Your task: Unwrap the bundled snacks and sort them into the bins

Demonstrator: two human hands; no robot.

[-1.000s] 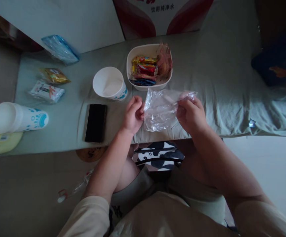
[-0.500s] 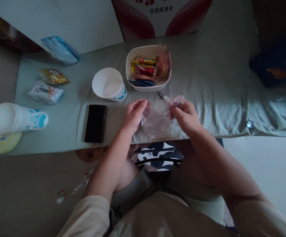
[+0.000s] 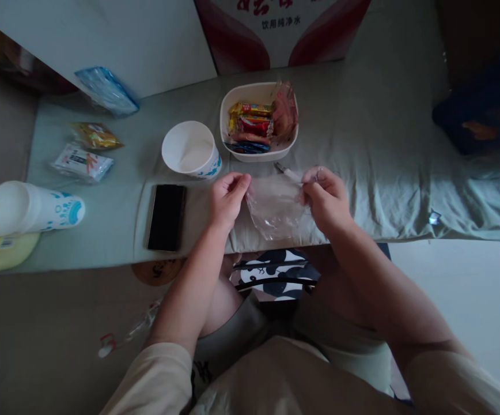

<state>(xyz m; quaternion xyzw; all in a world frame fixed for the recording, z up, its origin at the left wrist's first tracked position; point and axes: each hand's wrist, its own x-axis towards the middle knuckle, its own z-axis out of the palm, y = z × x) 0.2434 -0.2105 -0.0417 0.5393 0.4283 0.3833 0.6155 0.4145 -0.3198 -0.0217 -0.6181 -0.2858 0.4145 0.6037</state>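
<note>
Between my hands a clear plastic bag [image 3: 276, 210] hangs stretched over the front of the cloth-covered table. My left hand [image 3: 227, 199] pinches its left upper corner between thumb and fingers. At the opposite corner my right hand [image 3: 326, 199] is closed on the plastic, its fingertips partly hidden. A small pen-like tool [image 3: 287, 171] with a dark tip lies just behind the bag, close to my right fingers. Beyond it stands a white bowl [image 3: 258, 157] holding several wrapped snacks [image 3: 252, 122]. Left of the bowl is a white paper cup [image 3: 188, 151] with a blue print.
A black phone [image 3: 166, 217] lies left of my left hand. Further left are stacked paper cups [image 3: 34, 208] on their side, snack packets [image 3: 82, 161] and a blue plastic packet [image 3: 106, 90]. A red and white carton [image 3: 282, 40] stands behind the bowl. The table's front edge [image 3: 405, 237] runs below my hands.
My hands have moved slightly apart, the left one leftward and the right one rightward. The bag between them is now spread wider and flatter.
</note>
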